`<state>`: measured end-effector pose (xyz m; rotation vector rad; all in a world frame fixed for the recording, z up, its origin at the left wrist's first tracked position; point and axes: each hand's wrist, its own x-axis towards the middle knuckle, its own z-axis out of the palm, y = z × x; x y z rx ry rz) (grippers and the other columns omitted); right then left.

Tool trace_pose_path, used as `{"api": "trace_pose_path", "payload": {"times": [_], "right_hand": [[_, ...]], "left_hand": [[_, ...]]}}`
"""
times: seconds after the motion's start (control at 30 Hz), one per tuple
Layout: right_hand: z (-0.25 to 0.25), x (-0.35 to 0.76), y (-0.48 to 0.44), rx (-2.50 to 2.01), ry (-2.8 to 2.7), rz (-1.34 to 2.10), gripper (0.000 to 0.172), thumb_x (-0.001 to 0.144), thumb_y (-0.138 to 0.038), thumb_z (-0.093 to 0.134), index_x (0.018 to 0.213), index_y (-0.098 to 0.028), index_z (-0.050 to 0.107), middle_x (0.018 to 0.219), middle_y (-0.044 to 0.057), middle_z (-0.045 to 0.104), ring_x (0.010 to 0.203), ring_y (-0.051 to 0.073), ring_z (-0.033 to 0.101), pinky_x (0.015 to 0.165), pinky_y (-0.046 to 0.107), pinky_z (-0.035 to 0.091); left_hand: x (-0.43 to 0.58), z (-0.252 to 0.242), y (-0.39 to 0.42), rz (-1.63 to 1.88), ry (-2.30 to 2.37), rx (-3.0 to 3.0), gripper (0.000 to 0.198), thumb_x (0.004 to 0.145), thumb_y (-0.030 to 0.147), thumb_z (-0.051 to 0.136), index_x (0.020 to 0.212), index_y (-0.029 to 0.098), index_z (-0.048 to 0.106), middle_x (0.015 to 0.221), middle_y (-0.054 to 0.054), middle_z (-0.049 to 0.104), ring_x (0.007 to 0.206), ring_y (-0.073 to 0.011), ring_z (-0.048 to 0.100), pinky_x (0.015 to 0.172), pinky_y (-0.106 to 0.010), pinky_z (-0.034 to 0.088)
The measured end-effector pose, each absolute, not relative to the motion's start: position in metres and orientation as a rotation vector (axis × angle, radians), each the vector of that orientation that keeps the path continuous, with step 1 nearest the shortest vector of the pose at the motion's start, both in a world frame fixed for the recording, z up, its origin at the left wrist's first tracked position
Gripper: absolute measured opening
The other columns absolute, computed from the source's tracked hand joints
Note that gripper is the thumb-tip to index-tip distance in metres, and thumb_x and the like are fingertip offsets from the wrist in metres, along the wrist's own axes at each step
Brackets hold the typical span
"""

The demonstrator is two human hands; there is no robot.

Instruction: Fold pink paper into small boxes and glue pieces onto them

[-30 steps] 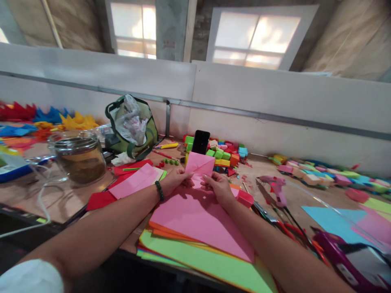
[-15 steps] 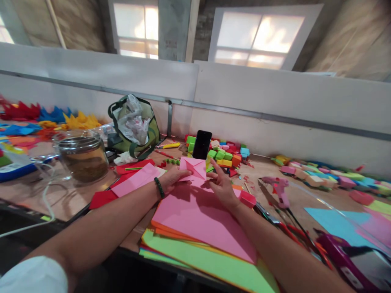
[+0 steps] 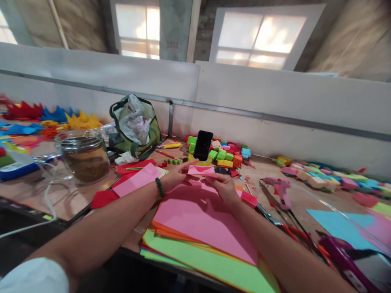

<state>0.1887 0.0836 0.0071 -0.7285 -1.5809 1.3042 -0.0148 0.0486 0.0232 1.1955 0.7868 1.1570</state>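
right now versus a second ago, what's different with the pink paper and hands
The folded pink paper has tipped from facing the camera to nearly edge-on. The right hand, its fingers spread half a second ago, has closed on it again; the left hand stays at the paper's left side. The phone, glue gun and paper stack stay put.

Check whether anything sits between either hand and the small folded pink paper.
Nothing visible does. The right hand holds the folded pink paper by its near right side, and the left hand is right at its left edge. The smartphone stands beyond the paper, outside both gaps.
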Motion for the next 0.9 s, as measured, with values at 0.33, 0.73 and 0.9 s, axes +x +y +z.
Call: {"api": "trace_pose_path", "payload": {"times": [0.33,0.73,0.9], "right_hand": [[0.007,0.185,0.084,-0.788,-1.431,1.395,0.028,0.066,-0.043,0.077,0.074,-0.017,0.074,0.073,0.004,0.071,0.074,0.020,0.069,0.077,0.036,0.055],[0.014,0.177,0.073,-0.843,-1.355,1.297,0.036,0.057,-0.042,0.082,0.066,-0.017,0.058,0.061,-0.004,0.059,0.062,0.016,0.066,0.066,0.032,0.058],[0.013,0.176,0.076,-0.856,-1.289,1.233,0.060,0.057,-0.035,0.082,0.109,-0.024,0.056,0.067,-0.007,0.059,0.062,0.015,0.065,0.064,0.032,0.059]], "left_hand": [[-0.008,0.017,0.048,1.261,0.968,1.489,0.028,0.072,0.035,0.072,0.086,0.011,0.074,0.080,-0.007,0.071,0.072,-0.0148,0.059,0.070,-0.026,0.044],[0.010,0.017,0.041,1.454,1.011,1.146,0.062,0.066,0.035,0.076,0.118,0.018,0.047,0.076,0.002,0.061,0.066,-0.0116,0.061,0.064,-0.025,0.050],[0.012,0.020,0.041,1.416,1.000,1.172,0.049,0.064,0.030,0.076,0.108,0.014,0.060,0.077,-0.001,0.064,0.066,-0.0104,0.058,0.062,-0.022,0.047]]}}
